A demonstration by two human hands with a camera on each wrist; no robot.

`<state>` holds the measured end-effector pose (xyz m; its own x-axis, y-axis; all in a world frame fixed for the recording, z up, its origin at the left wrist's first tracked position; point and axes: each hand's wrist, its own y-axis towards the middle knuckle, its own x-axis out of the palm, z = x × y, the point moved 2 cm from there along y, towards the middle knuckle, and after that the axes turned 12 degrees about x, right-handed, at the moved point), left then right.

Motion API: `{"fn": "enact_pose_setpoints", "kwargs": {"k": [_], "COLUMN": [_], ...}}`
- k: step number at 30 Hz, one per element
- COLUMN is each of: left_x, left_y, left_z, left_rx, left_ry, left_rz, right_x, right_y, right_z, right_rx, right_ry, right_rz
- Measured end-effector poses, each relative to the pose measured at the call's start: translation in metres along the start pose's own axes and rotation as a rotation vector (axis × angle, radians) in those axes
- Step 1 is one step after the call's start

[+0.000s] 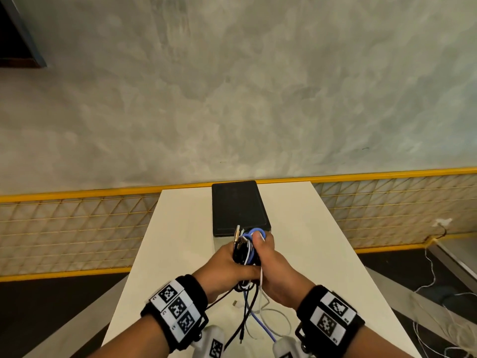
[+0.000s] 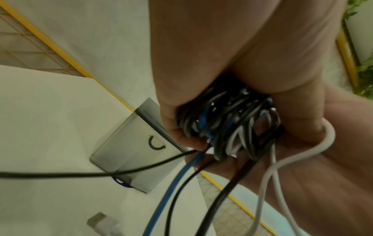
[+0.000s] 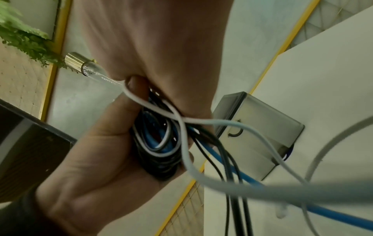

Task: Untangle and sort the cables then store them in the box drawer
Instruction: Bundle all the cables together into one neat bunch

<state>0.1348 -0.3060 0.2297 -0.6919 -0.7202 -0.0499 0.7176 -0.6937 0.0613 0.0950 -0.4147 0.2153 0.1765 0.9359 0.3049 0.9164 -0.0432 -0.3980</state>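
Note:
A tangled bundle of black, white and blue cables (image 1: 246, 250) is held above the white table (image 1: 180, 241), just in front of the black box (image 1: 238, 208). My left hand (image 1: 227, 267) grips the bundle from the left, fingers curled round the coils (image 2: 228, 124). From the right, my right hand (image 1: 271, 257) grips the same bundle, thumb on a blue loop at the top. Loose cable ends (image 1: 247, 313) hang from the bundle to the table. The box's grey drawer front carries a ring handle (image 2: 155, 142) and looks closed. A gold plug (image 3: 80, 63) sticks out behind the hands.
The table is narrow, with edges close on both sides. A yellow-framed mesh fence (image 1: 64, 228) runs behind and beside it. White cables (image 1: 433, 280) lie on the floor at the right. A small plug (image 1: 235, 303) rests on the table under the hands.

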Motion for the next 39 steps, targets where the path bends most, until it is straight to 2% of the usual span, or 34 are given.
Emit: {"fn": "enact_pose_setpoints", "kwargs": {"k": [5,10,15,19,23,25,29,32,36,39], "left_x": [-0.003,0.000,0.000,0.004,0.007,0.005,0.000,-0.002,-0.013,-0.013], "left_y": [-0.002,-0.001,0.004,0.003,0.007,0.009,0.011,0.013,0.022,0.023], "left_z": [-0.004,-0.002,-0.005,-0.003,0.003,0.003,0.003,0.010,0.017,0.021], "left_rx": [-0.037,-0.014,-0.016,0.026,0.118,0.126,0.111,0.115,0.073,0.069], "left_ry": [-0.074,-0.058,0.102,0.099,0.041,0.025,-0.008,-0.096,-0.266,-0.315], "left_rz": [-0.042,-0.126,0.027,0.071,0.201,0.230,0.260,0.287,0.470,0.474], "right_x": [-0.006,-0.002,-0.003,-0.004,-0.006,-0.005,-0.002,-0.006,-0.004,0.006], "right_y": [0.000,0.004,0.007,0.012,0.015,0.017,0.016,0.009,-0.005,-0.012], "right_z": [-0.005,-0.007,-0.002,-0.003,-0.013,-0.014,-0.011,-0.011,0.003,0.012], "right_rx": [-0.030,-0.028,0.062,0.046,-0.003,-0.001,-0.091,-0.070,-0.024,-0.018], "right_ry": [-0.148,-0.191,-0.112,-0.050,0.118,0.100,-0.025,-0.158,-0.164,-0.259], "right_rz": [-0.039,-0.037,-0.135,-0.145,-0.110,-0.109,-0.088,-0.059,-0.236,-0.250]}}
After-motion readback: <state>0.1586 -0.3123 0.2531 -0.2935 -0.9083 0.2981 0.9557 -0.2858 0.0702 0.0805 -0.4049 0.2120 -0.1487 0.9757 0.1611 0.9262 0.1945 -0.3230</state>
